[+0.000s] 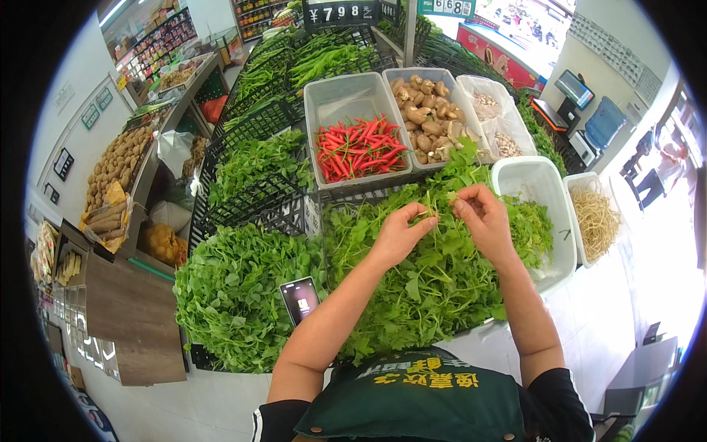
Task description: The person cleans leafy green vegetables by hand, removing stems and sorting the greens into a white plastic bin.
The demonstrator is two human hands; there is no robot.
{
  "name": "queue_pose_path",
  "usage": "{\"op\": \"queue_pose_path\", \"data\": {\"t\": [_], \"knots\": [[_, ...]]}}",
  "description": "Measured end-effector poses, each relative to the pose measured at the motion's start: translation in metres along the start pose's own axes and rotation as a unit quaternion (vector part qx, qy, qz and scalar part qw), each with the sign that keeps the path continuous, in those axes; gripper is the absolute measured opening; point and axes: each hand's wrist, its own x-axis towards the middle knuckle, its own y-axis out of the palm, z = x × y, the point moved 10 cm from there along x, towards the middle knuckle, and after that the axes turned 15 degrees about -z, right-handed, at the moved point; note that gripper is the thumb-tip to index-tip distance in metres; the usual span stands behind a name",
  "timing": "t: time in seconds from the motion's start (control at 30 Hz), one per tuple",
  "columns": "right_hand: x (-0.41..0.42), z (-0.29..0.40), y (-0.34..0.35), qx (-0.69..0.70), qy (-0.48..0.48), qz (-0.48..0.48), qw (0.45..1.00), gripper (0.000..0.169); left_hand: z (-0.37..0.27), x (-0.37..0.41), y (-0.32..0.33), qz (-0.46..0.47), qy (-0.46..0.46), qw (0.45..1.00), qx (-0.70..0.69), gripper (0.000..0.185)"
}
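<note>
Both hands are raised over a heap of leafy green herbs [425, 287] in front of me. My left hand [406, 229] pinches a thin green stem between thumb and fingers. Just to its right, my right hand [483, 218] has thumb and forefinger closed on a small pale green leaf [453, 197]. A small gap parts the two hands. More leaves lie in a white plastic tub [558, 221] beside my right hand. A smartphone [300, 298] with a lit screen rests on another pile of greens [243, 298], left of my left forearm.
Beyond the hands stand bins of red chillies [359, 149], brown mushrooms [431, 113] and peeled garlic [505, 145]. Pale thin roots [594, 221] fill a tub at right. Black plastic crates [248, 212] with greens stand at left. A person [663, 168] is far right.
</note>
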Motion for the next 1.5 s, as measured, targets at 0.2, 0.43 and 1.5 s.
{"op": "queue_pose_path", "data": {"t": [0.2,0.43,1.5], "knots": [[-0.008,0.024,0.014,-0.051,-0.127,0.039,0.990,0.009,-0.005,-0.002,0.003,-0.002,0.004,0.999,0.046,0.020],[-0.003,0.012,0.009,-0.063,-0.084,0.000,0.994,0.011,-0.009,0.000,-0.001,-0.006,0.016,0.998,-0.055,0.025],[-0.007,-0.034,0.011,-0.052,0.059,0.077,0.994,0.015,0.000,0.004,-0.035,-0.063,-0.042,0.960,-0.269,0.017]]}}
